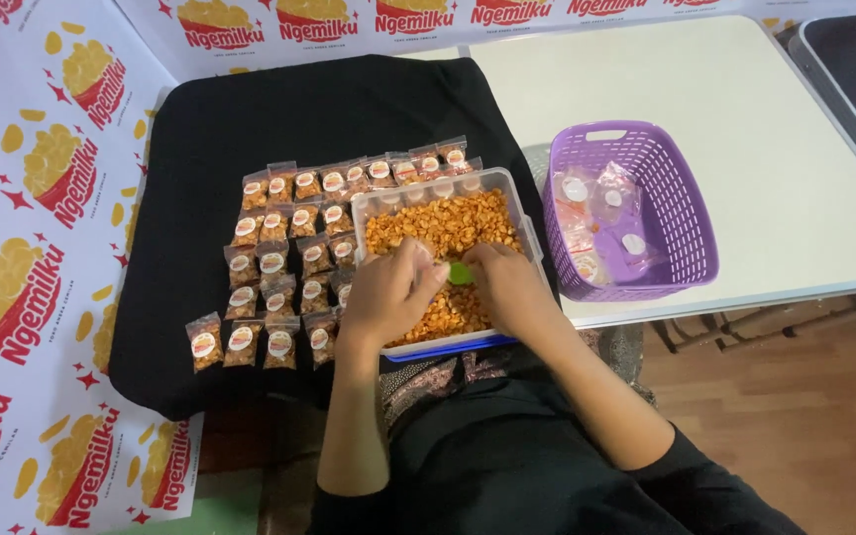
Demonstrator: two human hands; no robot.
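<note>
Far left edge and rear: white printed backdrop sheet (22,198), repeated red-and-yellow snack emblem, red lettering, red stars; it runs behind and down the left side.

Black cloth-covered worktop (210,129): rows of small clear plastic snack packets (279,258) lie across its middle, each filled with orange-brown pieces and bearing a round white-and-red sticker. One packet sits apart toward the front-left corner. Judged light, crinkly and slippery; best lifted by the sealed top edge, not squeezed, since the contents look brittle.

Front-right of the cloth: clear rectangular plastic tub with a blue base (448,260), holding loose orange-brown fried snack pieces (443,226). Pieces judged dry, light and crumbly, easier scooped than pinched.

Left hand (393,292): curled over the tub's front-left part, fingers bent toward the green item; whether it grips anything, I cannot tell.

Small bright-green object (460,272): between the two hands, above the snacks; kind unclear, possibly a scoop.

Right hand (507,282): fingers bent over the tub's front-right part, touching the green object; hold not clear.

White folding table (745,119), at its front edge: purple perforated plastic basket (691,208) holding clear packets with round white stickers.
</note>
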